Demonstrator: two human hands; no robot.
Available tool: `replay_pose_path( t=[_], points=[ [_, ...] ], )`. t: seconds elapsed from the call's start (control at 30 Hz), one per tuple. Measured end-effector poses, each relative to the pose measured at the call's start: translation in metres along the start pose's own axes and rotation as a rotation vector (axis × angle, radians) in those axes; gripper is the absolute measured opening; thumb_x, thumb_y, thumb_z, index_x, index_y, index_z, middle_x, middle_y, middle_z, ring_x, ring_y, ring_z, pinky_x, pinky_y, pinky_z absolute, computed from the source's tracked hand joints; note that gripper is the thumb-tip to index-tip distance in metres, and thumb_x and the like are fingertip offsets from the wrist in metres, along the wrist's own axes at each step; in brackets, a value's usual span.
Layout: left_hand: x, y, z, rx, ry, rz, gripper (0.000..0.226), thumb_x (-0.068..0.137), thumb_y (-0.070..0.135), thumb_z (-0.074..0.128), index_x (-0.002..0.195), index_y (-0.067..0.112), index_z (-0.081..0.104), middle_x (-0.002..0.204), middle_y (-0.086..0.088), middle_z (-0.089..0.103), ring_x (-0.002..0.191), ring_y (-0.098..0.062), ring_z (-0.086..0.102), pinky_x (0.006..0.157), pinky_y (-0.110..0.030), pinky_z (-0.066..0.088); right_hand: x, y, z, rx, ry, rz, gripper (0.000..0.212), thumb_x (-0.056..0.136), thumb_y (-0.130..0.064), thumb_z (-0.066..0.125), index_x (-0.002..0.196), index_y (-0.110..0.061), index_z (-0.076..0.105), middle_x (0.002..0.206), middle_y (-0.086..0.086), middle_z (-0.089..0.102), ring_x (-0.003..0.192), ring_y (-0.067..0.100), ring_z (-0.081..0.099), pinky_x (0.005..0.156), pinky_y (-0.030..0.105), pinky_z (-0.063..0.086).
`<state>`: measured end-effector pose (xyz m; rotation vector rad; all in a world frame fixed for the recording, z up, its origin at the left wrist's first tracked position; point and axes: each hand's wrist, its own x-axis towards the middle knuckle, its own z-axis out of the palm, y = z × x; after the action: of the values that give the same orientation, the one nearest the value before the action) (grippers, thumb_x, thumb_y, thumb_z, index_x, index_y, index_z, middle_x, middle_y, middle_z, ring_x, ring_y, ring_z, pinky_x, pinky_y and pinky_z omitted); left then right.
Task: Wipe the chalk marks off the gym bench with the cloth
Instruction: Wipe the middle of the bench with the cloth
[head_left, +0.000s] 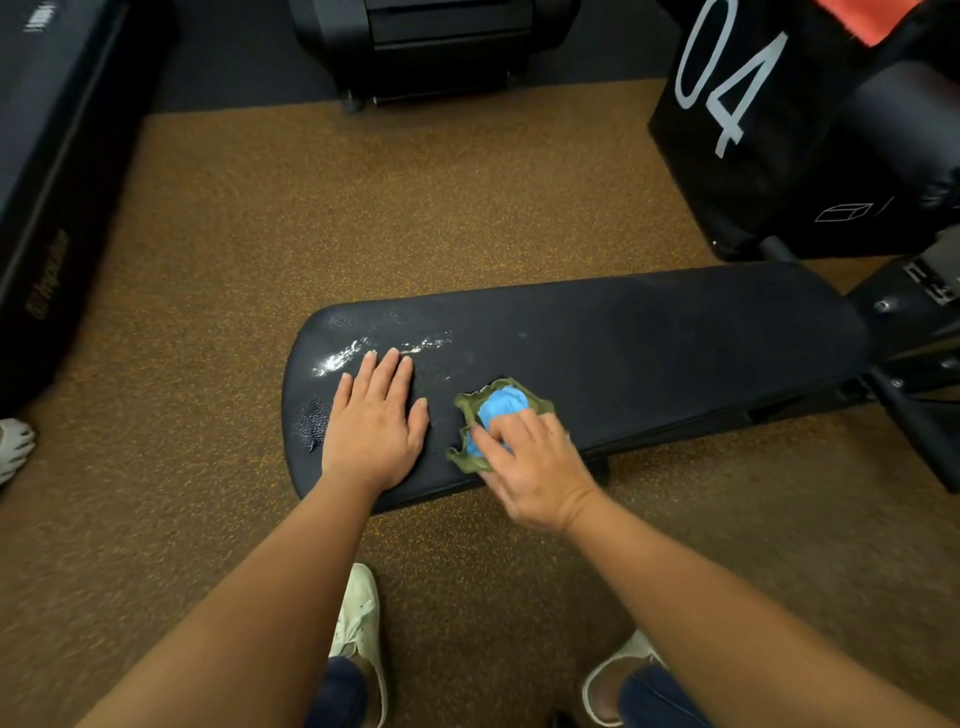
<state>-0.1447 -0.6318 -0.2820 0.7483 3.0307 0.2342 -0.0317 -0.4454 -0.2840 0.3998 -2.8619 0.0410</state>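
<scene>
Pale shoes (358, 618) stand nearest on the speckled rubber floor (260, 234). On the black bench pad (649, 338), the right hand (535, 467) grips a bunched blue-and-green cloth (498, 405); the left hand (374, 415) lies flat, palm down, at the cloth's nine o'clock. White chalk marks (337, 358) streak the pad at the left hand's eleven o'clock.

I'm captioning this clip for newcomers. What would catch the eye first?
The white chalk marks smeared near the left end of the black bench stand out first, just beyond the left hand, which lies flat on the pad. Beside it, the right hand grips a bunched green and blue cloth near the bench's front edge. A black box with a large white 04 stands at upper right.
</scene>
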Motion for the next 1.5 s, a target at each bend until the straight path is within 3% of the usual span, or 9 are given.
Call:
replay_pose_path(
  t=[0.07, 0.27, 0.4, 0.53, 0.6, 0.8, 1.17, 1.37, 1.5],
  points=[
    [0.000, -0.001, 0.000, -0.004, -0.003, 0.002, 0.070, 0.091, 0.052, 0.012, 0.150, 0.016, 0.028, 0.158, -0.002, 0.021, 0.147, -0.023, 0.011, 0.118, -0.045, 0.012, -0.006, 0.025, 0.002, -0.026, 0.013, -0.063, 0.049, 0.086, -0.042, 0.041, 0.120, -0.011, 0.057, 0.094, 0.004, 0.051, 0.082, 0.022, 0.043, 0.067, 0.035, 0.040],
    [0.000, 0.000, 0.000, -0.013, -0.006, -0.002, 0.070, 0.092, 0.052, 0.011, 0.151, 0.017, 0.026, 0.159, -0.001, 0.019, 0.148, -0.022, 0.008, 0.119, -0.044, 0.009, 0.007, 0.030, -0.005, -0.021, 0.002, 0.245, 0.048, 0.088, -0.043, 0.038, 0.115, -0.013, 0.062, 0.091, 0.005, 0.050, 0.082, 0.026, 0.044, 0.067, 0.039, 0.039],
    [0.000, 0.000, 0.000, -0.018, -0.002, 0.000, 0.071, 0.091, 0.052, 0.011, 0.150, 0.016, 0.027, 0.159, -0.002, 0.021, 0.147, -0.022, 0.009, 0.119, -0.045, 0.010, 0.003, -0.006, 0.002, 0.011, -0.012, -0.103, 0.053, 0.087, -0.044, 0.040, 0.128, -0.013, 0.052, 0.097, 0.005, 0.049, 0.083, 0.023, 0.044, 0.068, 0.036, 0.037],
    [0.000, -0.001, -0.001, -0.016, -0.008, 0.004, 0.071, 0.091, 0.052, 0.010, 0.151, 0.017, 0.025, 0.159, -0.001, 0.019, 0.148, -0.021, 0.007, 0.119, -0.044, 0.009, -0.008, 0.031, 0.010, -0.019, 0.077, -0.492, 0.052, 0.084, -0.030, 0.053, 0.135, -0.025, 0.042, 0.105, 0.002, 0.040, 0.088, 0.020, 0.040, 0.074, 0.036, 0.034],
    [0.000, -0.001, -0.001, -0.014, -0.013, 0.001, 0.070, 0.091, 0.053, 0.010, 0.151, 0.018, 0.023, 0.160, 0.000, 0.017, 0.148, -0.020, 0.005, 0.119, -0.043, 0.007, -0.019, 0.061, 0.008, -0.064, 0.090, -0.568, 0.056, 0.079, -0.019, 0.055, 0.133, -0.028, 0.046, 0.106, 0.001, 0.038, 0.088, 0.020, 0.040, 0.073, 0.035, 0.034],
    [0.000, 0.000, 0.001, -0.001, -0.016, 0.000, 0.070, 0.092, 0.053, 0.009, 0.152, 0.019, 0.021, 0.160, 0.001, 0.015, 0.148, -0.019, 0.004, 0.119, -0.042, 0.006, -0.050, 0.113, 0.002, -0.203, 0.072, -0.459, 0.072, 0.071, -0.007, 0.057, 0.135, -0.037, 0.044, 0.106, 0.002, 0.035, 0.091, 0.021, 0.041, 0.075, 0.036, 0.036],
    [0.002, -0.003, 0.001, 0.029, -0.021, 0.018, 0.072, 0.092, 0.053, 0.005, 0.151, 0.016, 0.022, 0.159, -0.002, 0.017, 0.148, -0.022, 0.006, 0.119, -0.044, 0.008, 0.016, -0.010, 0.018, -0.061, 0.057, -0.653, 0.061, 0.079, -0.025, 0.057, 0.139, -0.026, 0.045, 0.106, 0.002, 0.036, 0.090, 0.020, 0.038, 0.077, 0.036, 0.037],
    [0.000, -0.002, -0.001, 0.000, -0.017, 0.002, 0.073, 0.090, 0.055, 0.006, 0.151, 0.019, 0.024, 0.160, 0.000, 0.017, 0.148, -0.020, 0.006, 0.118, -0.042, 0.007, -0.004, 0.054, 0.010, -0.061, 0.089, -0.721, 0.055, 0.081, -0.014, 0.060, 0.134, -0.025, 0.051, 0.112, 0.000, 0.039, 0.093, 0.019, 0.044, 0.081, 0.033, 0.040],
    [0.000, -0.002, 0.000, 0.013, -0.025, -0.006, 0.072, 0.091, 0.055, 0.005, 0.152, 0.020, 0.020, 0.160, 0.001, 0.014, 0.148, -0.019, 0.003, 0.119, -0.041, 0.005, -0.029, 0.078, 0.007, -0.102, 0.121, -0.523, 0.060, 0.080, -0.007, 0.046, 0.137, -0.026, 0.045, 0.108, 0.001, 0.040, 0.090, 0.021, 0.043, 0.075, 0.035, 0.038]
  ],
)
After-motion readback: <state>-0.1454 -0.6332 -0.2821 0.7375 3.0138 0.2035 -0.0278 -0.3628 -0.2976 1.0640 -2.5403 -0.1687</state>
